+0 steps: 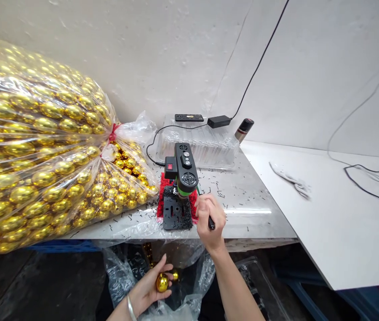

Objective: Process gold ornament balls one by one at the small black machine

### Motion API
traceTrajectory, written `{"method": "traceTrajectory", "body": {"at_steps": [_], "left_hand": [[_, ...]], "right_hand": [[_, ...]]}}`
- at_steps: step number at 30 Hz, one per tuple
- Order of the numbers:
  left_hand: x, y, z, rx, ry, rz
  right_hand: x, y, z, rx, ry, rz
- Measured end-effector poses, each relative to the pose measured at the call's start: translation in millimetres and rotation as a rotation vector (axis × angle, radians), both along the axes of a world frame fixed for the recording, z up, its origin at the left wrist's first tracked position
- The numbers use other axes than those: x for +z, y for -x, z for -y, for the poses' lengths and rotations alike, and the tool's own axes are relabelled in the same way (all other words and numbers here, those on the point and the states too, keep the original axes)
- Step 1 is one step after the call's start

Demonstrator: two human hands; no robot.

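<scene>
My right hand (210, 219) is wrapped round a lever handle (211, 223), whose black end pokes out below the fist. The lever runs up to a small black bench press (185, 166) with round vents and a red switch. Under its head lies a slotted black base plate (172, 214), partly covered by dark bits. Below the table edge my left hand (147, 287) is palm up with a shiny gold ball (162, 282) in its fingers. Another gold ball (175, 275) shows just beyond the fingertips, above clear plastic (185, 307) at my lap.
A huge clear bag of gold balls (31, 147), tied in red, fills the left. A red mat (161, 196) lies beneath the press. Behind stand a clear plastic tray (209, 151), a power adapter (219, 121) and a dark-capped can (244, 129). A white glove (291, 180) lies right.
</scene>
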State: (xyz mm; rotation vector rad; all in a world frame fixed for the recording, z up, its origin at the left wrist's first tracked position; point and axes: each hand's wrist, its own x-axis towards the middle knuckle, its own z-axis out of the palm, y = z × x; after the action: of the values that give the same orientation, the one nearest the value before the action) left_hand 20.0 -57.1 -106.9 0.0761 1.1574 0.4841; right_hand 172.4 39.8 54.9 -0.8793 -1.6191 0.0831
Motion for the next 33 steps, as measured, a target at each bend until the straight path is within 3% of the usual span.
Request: {"method": "traceTrajectory", "body": {"at_steps": [2,5,10,15,20,24,29,33], "left_hand": [[5.3,8.9,-1.4,0.083,0.009,0.151],[26.8,21.3,-5.5,0.118,-0.085,0.264],[61.9,22.1,-19.5,0.118,-0.343,0.117],[82.4,11.3,-43.6,0.303,-0.565,-0.086],[99.5,13.2,-57.5,0.303,-0.633,0.007],[96.0,9.4,-76.5,0.176,-0.739,-0.113],[73.2,-8.8,-110.7,0.038,-1.037,-0.570],[63.6,-14.7,-121.3,-0.147,-1.234,-0.913]], "right_hand": [[-1.1,-0.4,-0.3,0.007,-0.016,0.007],[-4.5,-0.3,-0.4,-0.002,-0.023,0.006],[-8.8,-0.7,-0.1,-0.015,-0.013,0.012],[-9.5,-1.1,0.0,-0.021,-0.016,0.023],[-9.9,-1.7,0.3,-0.014,-0.014,0.035],[-11.5,-2.4,1.0,-0.013,-0.004,0.047],[-12.3,-2.9,2.0,-0.001,0.014,0.048],[-11.6,-3.1,1.9,0.004,-0.004,0.067]]}}
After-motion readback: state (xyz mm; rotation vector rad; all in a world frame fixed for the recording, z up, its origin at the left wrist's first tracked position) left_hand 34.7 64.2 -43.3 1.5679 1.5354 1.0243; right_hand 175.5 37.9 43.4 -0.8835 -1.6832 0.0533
